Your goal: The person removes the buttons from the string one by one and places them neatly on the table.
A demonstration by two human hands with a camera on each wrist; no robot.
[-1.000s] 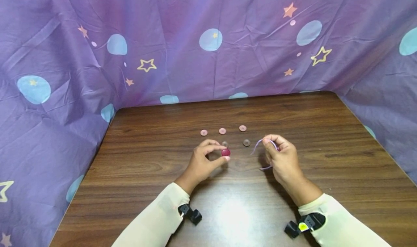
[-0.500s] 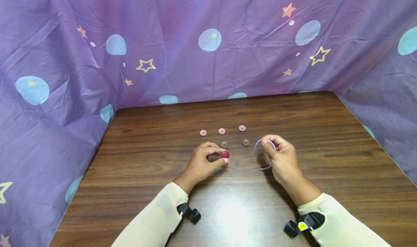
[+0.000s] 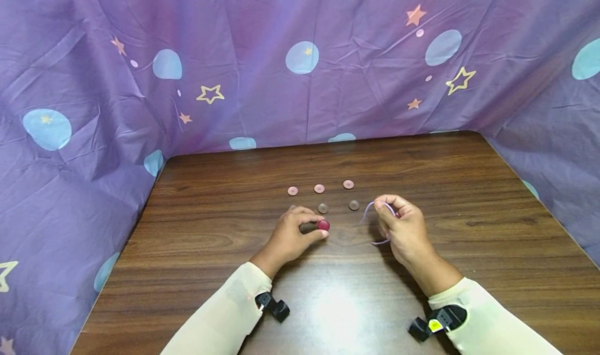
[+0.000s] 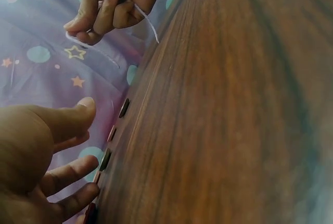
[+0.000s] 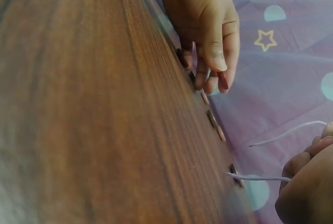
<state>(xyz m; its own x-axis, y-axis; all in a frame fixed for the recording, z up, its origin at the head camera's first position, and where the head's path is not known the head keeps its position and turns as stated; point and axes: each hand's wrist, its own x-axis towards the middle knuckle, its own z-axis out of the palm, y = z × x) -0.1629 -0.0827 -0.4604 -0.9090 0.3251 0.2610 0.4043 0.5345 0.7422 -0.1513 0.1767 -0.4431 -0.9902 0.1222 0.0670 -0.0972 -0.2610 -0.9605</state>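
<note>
Between the thumb and a fingertip of my left hand (image 3: 290, 234) is a dark red button (image 3: 323, 225), pinched and tilted a little above the table. The right wrist view shows this red button (image 5: 223, 81) edge-on at the thumb tip; in the left wrist view it is hidden. My right hand (image 3: 407, 229) pinches a thin purple string (image 3: 367, 211), which loops through the hand with both ends loose. Just beyond the left fingers lie a brown button (image 3: 322, 208) and, further right, a second brown button (image 3: 353, 205).
Three pink buttons form a row behind: a left one (image 3: 292, 191), a middle one (image 3: 319, 188) and a right one (image 3: 348, 185). Another brown button (image 3: 292, 207) peeks out behind the left hand. A purple patterned cloth (image 3: 262, 84) surrounds the wooden table (image 3: 211, 188).
My left hand has brought the red button slightly nearer to me, uncovering the brown button behind it. The right hand stays almost still with the string.
</note>
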